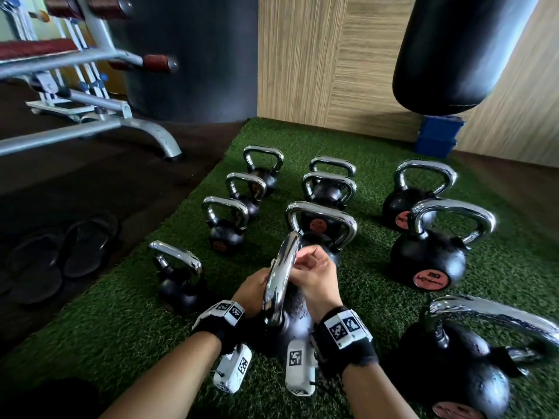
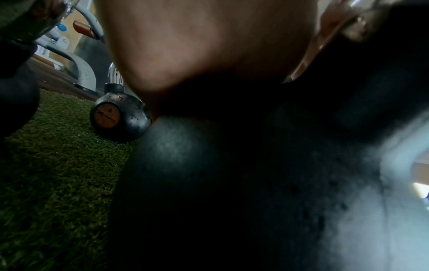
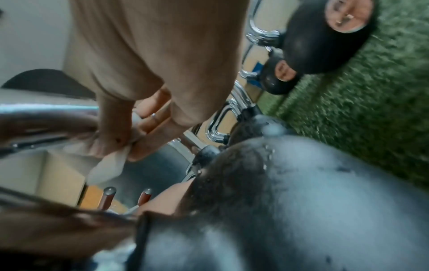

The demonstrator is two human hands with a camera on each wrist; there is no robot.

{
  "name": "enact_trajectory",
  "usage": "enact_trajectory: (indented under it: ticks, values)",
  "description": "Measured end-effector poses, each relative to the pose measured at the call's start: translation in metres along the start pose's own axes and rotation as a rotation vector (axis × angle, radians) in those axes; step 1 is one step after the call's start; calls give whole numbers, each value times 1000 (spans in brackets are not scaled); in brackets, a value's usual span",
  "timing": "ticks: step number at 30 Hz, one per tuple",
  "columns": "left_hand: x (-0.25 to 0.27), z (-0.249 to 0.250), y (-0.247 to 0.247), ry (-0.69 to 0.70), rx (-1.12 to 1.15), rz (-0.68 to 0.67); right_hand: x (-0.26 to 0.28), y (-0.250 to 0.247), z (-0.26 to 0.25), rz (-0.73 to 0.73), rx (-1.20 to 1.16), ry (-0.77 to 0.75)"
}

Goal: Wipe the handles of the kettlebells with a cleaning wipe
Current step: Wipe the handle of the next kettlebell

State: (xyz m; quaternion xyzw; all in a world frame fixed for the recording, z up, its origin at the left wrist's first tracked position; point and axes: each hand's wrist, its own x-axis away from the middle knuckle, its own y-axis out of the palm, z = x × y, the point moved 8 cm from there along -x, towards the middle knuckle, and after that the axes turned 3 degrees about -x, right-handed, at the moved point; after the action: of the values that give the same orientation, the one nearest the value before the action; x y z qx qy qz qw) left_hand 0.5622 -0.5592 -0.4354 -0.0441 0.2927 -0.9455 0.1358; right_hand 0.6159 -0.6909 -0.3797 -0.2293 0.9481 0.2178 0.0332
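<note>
Both my wrists low over near kettlebell [image 1: 287, 325], black body on green turf [image 1: 151, 337]. My right hand [image 1: 314, 275] curled, fingers pinching white wipe [image 3: 109, 166] against chrome handle [image 1: 279, 276], upper part. My left hand [image 1: 252, 290] behind handle's lower part; whether its fingers grip, cannot tell. More kettlebells [image 1: 429, 252] in rows beyond, upright. Weight bench [image 1: 90, 116] far left, punch bag [image 1: 459, 52] hanging upper right.
</note>
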Motion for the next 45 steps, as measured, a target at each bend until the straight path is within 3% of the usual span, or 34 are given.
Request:
enact_trajectory:
  ticks: [7,13,16,20,23,25,28,29,31,33,37,40,42,45]
  values:
    - [3,7,-4,52,-14,-1,1,-12,-24,176,516,-214]
    - [8,7,-3,-52,95,-24,-14,-10,-53,235,760,-346]
    - [8,12,0,-29,58,-77,-24,-21,-44,291,762,-235]
    - [5,8,0,-26,80,-113,-33,-33,-22,366,736,91]
    - [6,12,2,3,102,-152,-27,-28,-19,378,777,191]
    - [7,19,-2,29,62,-184,-23,-26,-14,370,820,262]
    - [-4,19,-3,10,-383,-358,-21,-25,-13,335,913,242]
    - [-9,20,-7,3,-501,-371,-17,-23,-17,313,933,208]
    - [-17,35,-23,31,-511,-321,-4,-17,-23,258,957,153]
    - [-26,60,-39,159,-447,-210,12,-10,-22,160,926,173]
    - [-37,101,-52,434,-628,-124,43,12,-16,-99,523,324]
    - [-38,118,-48,571,-665,-159,58,25,-31,-109,375,367]
    - [-38,127,-48,619,-592,-160,62,34,-38,-115,453,346]
    - [-50,126,-48,597,-763,-110,62,44,-46,-152,922,200]
